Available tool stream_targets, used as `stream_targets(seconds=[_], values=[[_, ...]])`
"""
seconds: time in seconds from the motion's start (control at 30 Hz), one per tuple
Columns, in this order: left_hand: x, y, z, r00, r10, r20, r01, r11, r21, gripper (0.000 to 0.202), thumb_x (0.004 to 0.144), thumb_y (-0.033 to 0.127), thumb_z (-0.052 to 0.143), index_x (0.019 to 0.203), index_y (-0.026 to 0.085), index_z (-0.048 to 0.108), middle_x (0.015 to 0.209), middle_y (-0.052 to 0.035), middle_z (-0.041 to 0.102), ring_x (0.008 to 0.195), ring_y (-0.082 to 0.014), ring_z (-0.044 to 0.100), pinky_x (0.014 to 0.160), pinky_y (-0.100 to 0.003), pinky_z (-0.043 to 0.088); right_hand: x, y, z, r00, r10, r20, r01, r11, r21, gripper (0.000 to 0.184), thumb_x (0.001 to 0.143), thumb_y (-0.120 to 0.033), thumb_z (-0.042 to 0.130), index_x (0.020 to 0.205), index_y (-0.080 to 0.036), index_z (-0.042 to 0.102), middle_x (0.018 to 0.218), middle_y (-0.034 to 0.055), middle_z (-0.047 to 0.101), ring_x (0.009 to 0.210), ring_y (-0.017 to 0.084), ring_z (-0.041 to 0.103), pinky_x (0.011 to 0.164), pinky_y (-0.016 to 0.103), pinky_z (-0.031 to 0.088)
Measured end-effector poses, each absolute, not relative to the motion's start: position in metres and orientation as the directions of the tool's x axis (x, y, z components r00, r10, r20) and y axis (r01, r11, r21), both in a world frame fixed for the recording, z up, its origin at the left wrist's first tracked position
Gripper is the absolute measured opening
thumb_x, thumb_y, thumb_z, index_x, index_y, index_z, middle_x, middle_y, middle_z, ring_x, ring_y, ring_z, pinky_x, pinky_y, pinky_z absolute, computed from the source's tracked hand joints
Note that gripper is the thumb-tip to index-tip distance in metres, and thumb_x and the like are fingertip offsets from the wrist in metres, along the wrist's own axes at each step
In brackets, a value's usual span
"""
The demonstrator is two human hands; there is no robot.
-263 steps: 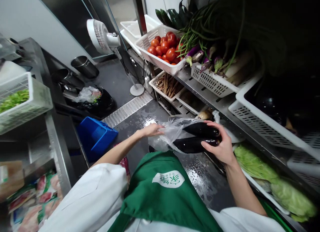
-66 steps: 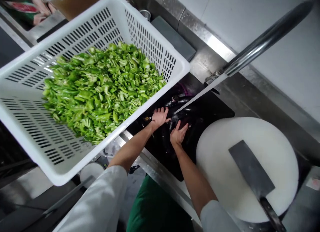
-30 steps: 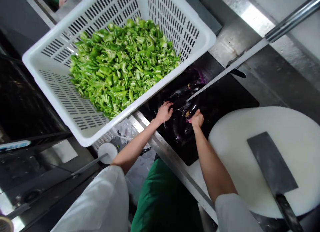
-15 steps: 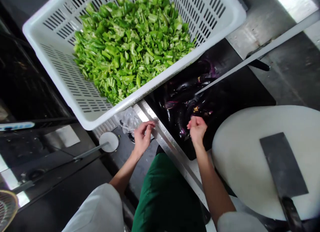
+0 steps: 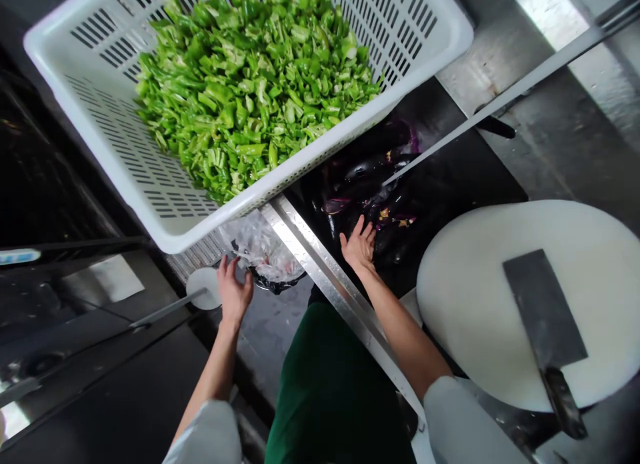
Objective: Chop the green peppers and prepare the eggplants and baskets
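Several dark purple eggplants [image 5: 373, 184] lie in a black sink [image 5: 465, 177] under a thin stream of water [image 5: 450, 139]. My right hand [image 5: 358, 244] reaches over the sink's near rim with fingers spread, just short of the eggplants, holding nothing. My left hand [image 5: 233, 292] hangs lower, outside the counter edge, fingers apart, beside a crumpled clear plastic bag [image 5: 263, 247] lying on a black bin bag below.
A white slotted basket [image 5: 125, 164] of chopped green peppers [image 5: 250, 84] overhangs the sink's left side. A round white cutting board [image 5: 500, 344] with a cleaver [image 5: 547, 324] sits to the right. A steel counter edge [image 5: 320, 277] runs diagonally. A fan base [image 5: 200, 287] stands on the floor.
Both hands came out of the sink. The left dropped below the counter and opened near the plastic bag; the right, loosely closed half a second ago, is now spread over the sink.
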State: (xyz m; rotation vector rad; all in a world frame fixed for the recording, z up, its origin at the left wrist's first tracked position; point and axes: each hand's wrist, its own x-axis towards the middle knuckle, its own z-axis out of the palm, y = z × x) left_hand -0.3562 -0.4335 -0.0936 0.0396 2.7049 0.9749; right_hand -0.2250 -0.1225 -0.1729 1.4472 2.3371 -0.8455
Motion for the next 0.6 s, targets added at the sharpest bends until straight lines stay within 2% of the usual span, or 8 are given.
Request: stream_targets(seconds=[0.1, 0.2, 0.27, 0.33, 0.4, 0.47, 0.53, 0.6], values=[[-0.343, -0.397, -0.067, -0.947, 0.291, -0.133, 0.118, 0.704, 0.700, 0.023, 0.092, 0.031, 0.058, 0.107, 0.022, 0.072, 0.131, -0.0125, 0.071, 0.130, -0.0324, 0.065, 0.118, -0.052, 0.047, -0.225, -0.138, -0.206, -0.513, 0.738, -0.438, 0.857, 0.409, -0.315, 0.089, 0.101, -0.043, 0.049, 0.172, -0.006, 0.010, 0.173, 0.0317, 0.015, 0.159, 0.051, 0.017, 0.118, 0.067, 0.036], [-0.339, -0.328, -0.046, -0.860, 0.502, -0.095, 0.236, 0.554, 0.798, 0.025, 0.100, 0.029, 0.050, 0.106, 0.024, 0.074, 0.114, -0.0082, 0.077, 0.112, -0.0264, 0.072, 0.107, -0.044, 0.055, -0.225, -0.146, -0.226, -0.502, 0.750, -0.430, 0.864, 0.421, -0.275, 0.084, 0.103, -0.044, 0.045, 0.171, -0.005, 0.015, 0.174, 0.0310, 0.013, 0.161, 0.048, 0.012, 0.121, 0.069, 0.032], [-0.347, -0.272, -0.046, -0.728, 0.677, -0.103, 0.332, 0.481, 0.812, 0.030, 0.102, 0.026, 0.046, 0.115, 0.023, 0.073, 0.122, -0.0088, 0.075, 0.118, -0.0242, 0.070, 0.110, -0.039, 0.054, -0.227, -0.145, -0.237, -0.496, 0.745, -0.445, 0.868, 0.434, -0.241, 0.080, 0.104, -0.042, 0.044, 0.171, -0.005, 0.020, 0.175, 0.0306, 0.011, 0.162, 0.048, 0.009, 0.122, 0.069, 0.029], [-0.364, -0.216, -0.062, -0.571, 0.810, -0.134, 0.455, 0.449, 0.769, 0.037, 0.101, 0.023, 0.047, 0.131, 0.016, 0.068, 0.137, -0.0131, 0.069, 0.133, -0.0255, 0.062, 0.118, -0.039, 0.047, -0.228, -0.144, -0.245, -0.495, 0.749, -0.440, 0.869, 0.444, -0.220, 0.077, 0.105, -0.041, 0.043, 0.171, -0.005, 0.023, 0.175, 0.0304, 0.009, 0.162, 0.048, 0.006, 0.123, 0.070, 0.027], [-0.381, -0.166, -0.088, -0.490, 0.839, -0.237, 0.546, 0.507, 0.667, 0.047, 0.102, 0.026, 0.050, 0.146, 0.013, 0.059, 0.153, -0.0168, 0.058, 0.144, -0.0292, 0.053, 0.123, -0.044, 0.041, -0.228, -0.143, -0.246, -0.494, 0.754, -0.432, 0.869, 0.442, -0.222, 0.077, 0.105, -0.041, 0.044, 0.171, -0.005, 0.023, 0.176, 0.0298, 0.007, 0.162, 0.049, 0.004, 0.123, 0.071, 0.025], [-0.393, -0.131, -0.117, -0.494, 0.777, -0.389, 0.582, 0.628, 0.517, 0.063, 0.103, 0.037, 0.056, 0.160, 0.013, 0.045, 0.163, -0.0210, 0.047, 0.150, -0.0378, 0.044, 0.123, -0.055, 0.038, -0.221, -0.141, -0.239, -0.518, 0.732, -0.443, 0.855, 0.445, -0.266, 0.078, 0.104, -0.039, 0.046, 0.171, -0.007, 0.024, 0.176, 0.0285, 0.008, 0.162, 0.047, 0.006, 0.123, 0.069, 0.027], [-0.392, -0.112, -0.139, -0.491, 0.724, -0.485, 0.624, 0.680, 0.385, 0.079, 0.101, 0.044, 0.062, 0.168, 0.015, 0.031, 0.165, -0.0241, 0.043, 0.149, -0.0419, 0.045, 0.124, -0.062, 0.033, -0.206, -0.136, -0.226, -0.556, 0.725, -0.406, 0.829, 0.449, -0.333, 0.075, 0.102, -0.035, 0.047, 0.170, -0.011, 0.028, 0.176, 0.0252, 0.012, 0.162, 0.043, 0.011, 0.124, 0.066, 0.029], [-0.376, -0.109, -0.150, -0.498, 0.701, -0.511, 0.652, 0.691, 0.314, 0.085, 0.102, 0.047, 0.062, 0.170, 0.014, 0.024, 0.163, -0.0262, 0.045, 0.145, -0.0410, 0.049, 0.123, -0.059, 0.034, -0.186, -0.128, -0.212, -0.521, 0.803, -0.289, 0.837, 0.413, -0.359, 0.072, 0.100, -0.032, 0.046, 0.168, -0.014, 0.032, 0.175, 0.0222, 0.014, 0.163, 0.040, 0.011, 0.125, 0.066, 0.028]])
